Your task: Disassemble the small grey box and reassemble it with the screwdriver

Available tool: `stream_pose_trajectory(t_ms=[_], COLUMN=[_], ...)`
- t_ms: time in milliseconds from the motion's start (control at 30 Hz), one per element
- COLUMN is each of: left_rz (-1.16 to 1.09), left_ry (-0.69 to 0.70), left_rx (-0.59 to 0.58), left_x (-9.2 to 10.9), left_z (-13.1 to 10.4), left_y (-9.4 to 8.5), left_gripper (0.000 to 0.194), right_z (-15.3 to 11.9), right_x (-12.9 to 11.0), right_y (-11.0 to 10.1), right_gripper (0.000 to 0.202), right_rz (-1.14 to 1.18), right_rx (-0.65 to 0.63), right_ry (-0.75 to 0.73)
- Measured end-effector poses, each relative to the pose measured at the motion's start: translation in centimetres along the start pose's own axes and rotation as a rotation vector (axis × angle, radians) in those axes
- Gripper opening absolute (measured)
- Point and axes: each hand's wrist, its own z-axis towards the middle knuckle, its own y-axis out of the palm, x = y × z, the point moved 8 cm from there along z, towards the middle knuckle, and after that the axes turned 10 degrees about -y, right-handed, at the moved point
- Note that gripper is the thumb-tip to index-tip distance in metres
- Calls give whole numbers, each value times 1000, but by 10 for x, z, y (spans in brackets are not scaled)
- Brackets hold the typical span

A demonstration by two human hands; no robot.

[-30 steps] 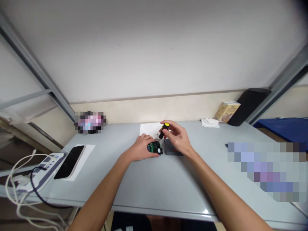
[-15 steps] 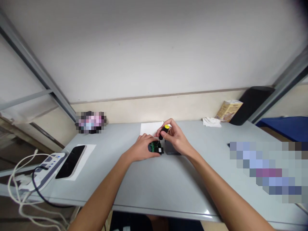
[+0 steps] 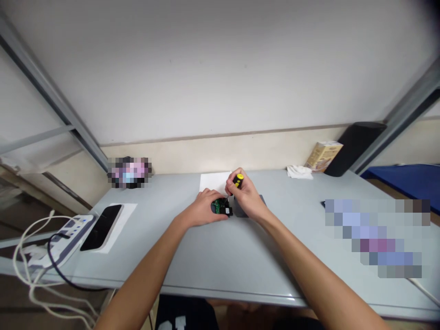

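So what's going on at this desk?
The person's left hand holds a small green circuit board down near the middle of the desk. The right hand grips a black and yellow screwdriver, angled toward the board. A flat grey case lies beside the board, partly under the right hand.

1. My left grip (image 3: 204,208) is a bare hand with slim fingers, and the forearm (image 3: 147,270) behind it is bare too.
2. My right grip (image 3: 247,197) is likewise a bare hand, on a bare forearm (image 3: 302,266).
3. Below the desk's near edge I wear dark, nearly black cloth (image 3: 187,307).
4. Pale, blocky patches (image 3: 180,322) show on it; I cannot tell whether they are printed.
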Motion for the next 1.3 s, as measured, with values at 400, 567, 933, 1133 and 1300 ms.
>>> stream_pose_trajectory(t_ms=[400,567,933,1133,1300], left_rz=[-51,-64,-78,-86,-91], left_ry=[-1,-8,-21,45,63], left_rx=[34,36,51,52,42], left_x=[1,1,1,4,4], left_z=[1,0,0,1,0], left_y=[1,1,0,0,1], left_gripper=[55,56,37,33,31], right_z=[1,3,6,4,4], right_x=[1,5,6,7,8], right_y=[-3,-5,-7,-6,-15], right_gripper=[50,45,50,47,56], right_rz=[211,252,187,203,230], right_rx=[113,111,94,82,190], right_ry=[60,76,77,103,61])
